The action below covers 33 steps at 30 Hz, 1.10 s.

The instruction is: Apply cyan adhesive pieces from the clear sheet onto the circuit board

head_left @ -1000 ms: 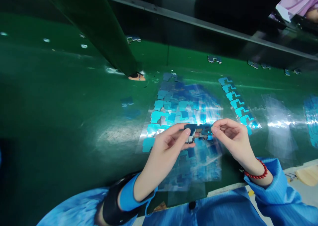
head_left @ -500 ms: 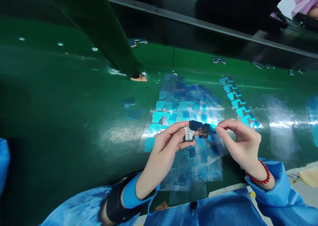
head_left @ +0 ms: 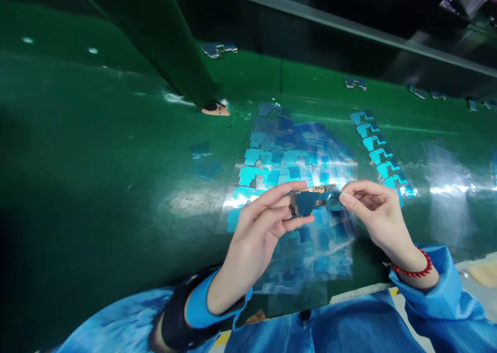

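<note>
I see a glossy green counter [head_left: 97, 151] under dim light, clear film sheets [head_left: 295, 166] spread across it. Above them, my left hand [head_left: 260, 229] and right hand [head_left: 375, 213] fingers pinch a small circuit board [head_left: 308, 200].

Green counter [head_left: 97, 151], glossy. Clear film sheets [head_left: 295, 161] carrying blue stepped stickers, stacked at centre; separate strip of blue stickers [head_left: 382, 153] to their right; bare clear film [head_left: 446, 187] (strongly glinting) further right. Small grey parts [head_left: 219, 48] spaced along far edge. Dark green slanted post [head_left: 163, 42].
</note>
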Tool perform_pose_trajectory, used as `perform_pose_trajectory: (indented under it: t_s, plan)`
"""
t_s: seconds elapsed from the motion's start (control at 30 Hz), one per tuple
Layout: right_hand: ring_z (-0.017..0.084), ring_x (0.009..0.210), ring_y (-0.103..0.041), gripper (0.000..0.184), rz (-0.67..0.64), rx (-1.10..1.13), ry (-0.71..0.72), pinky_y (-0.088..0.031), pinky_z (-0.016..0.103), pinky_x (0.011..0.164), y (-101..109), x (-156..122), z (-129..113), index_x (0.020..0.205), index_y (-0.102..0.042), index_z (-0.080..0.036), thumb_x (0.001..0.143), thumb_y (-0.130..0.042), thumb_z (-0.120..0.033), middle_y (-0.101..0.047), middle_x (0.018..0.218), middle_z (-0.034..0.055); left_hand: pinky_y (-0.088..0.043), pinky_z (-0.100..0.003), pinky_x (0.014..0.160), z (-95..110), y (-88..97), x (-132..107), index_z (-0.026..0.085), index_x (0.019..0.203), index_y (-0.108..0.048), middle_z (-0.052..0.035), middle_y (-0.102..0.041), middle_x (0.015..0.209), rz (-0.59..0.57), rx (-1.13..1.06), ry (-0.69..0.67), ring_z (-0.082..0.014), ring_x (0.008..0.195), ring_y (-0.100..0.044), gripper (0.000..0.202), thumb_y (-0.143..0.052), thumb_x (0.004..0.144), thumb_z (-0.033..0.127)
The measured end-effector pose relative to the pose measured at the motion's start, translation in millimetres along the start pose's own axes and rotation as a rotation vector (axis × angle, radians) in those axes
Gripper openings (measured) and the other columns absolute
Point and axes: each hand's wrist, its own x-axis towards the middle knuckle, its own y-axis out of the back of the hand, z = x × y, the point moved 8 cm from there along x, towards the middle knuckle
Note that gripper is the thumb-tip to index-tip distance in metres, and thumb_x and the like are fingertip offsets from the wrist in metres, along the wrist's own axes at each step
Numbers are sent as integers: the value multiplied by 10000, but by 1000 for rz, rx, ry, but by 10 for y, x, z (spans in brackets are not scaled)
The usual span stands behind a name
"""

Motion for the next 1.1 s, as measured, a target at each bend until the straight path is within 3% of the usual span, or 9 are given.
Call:
perform_pose_trajectory:
  t_s: [0.27, 0.43, 0.77, 1.1]
  plan:
    - [113, 560, -616, 41, 35, -89, 19, -548, 202, 527, 11, -15, -77, 722, -707, -196, 745, -741, -195, -690, 678, 3, -606, -319, 836, -35, -48, -42, 248, 1046, -737, -9, -740, 1056, -68, 35, 39, -220, 1027, -680, 364, -504, 831, 70]
    - [112, 568, -617, 54, 65, -115, 44, -551, 197, 521, 15, -21, -121, 707, -711, -200, 736, -732, -159, -694, 676, -1, -602, -302, 833, -51, -45, -32, 208, 1076, -713, -30, -759, 966, -47, 54, 84, -217, 1012, -686, 356, -539, 798, 70]
    - [113, 521, -614, 69, 87, -157, 77, -558, 198, 486, 15, -27, -176, 700, -697, -195, 744, -750, -199, -690, 651, 1, -597, -300, 837, -32, -52, -58, 211, 1085, -708, -30, -753, 988, -39, 84, 86, -217, 1011, -684, 343, -547, 809, 86]
    - [112, 559, -634, 101, 84, -155, 133, -571, 197, 520, 5, -52, -228, 715, -702, -204, 744, -725, -110, -700, 690, -6, -592, -307, 855, -52, -46, -49, 237, 1090, -709, -21, -747, 1015, -48, 97, 93, -215, 1023, -679, 355, -548, 814, 82]
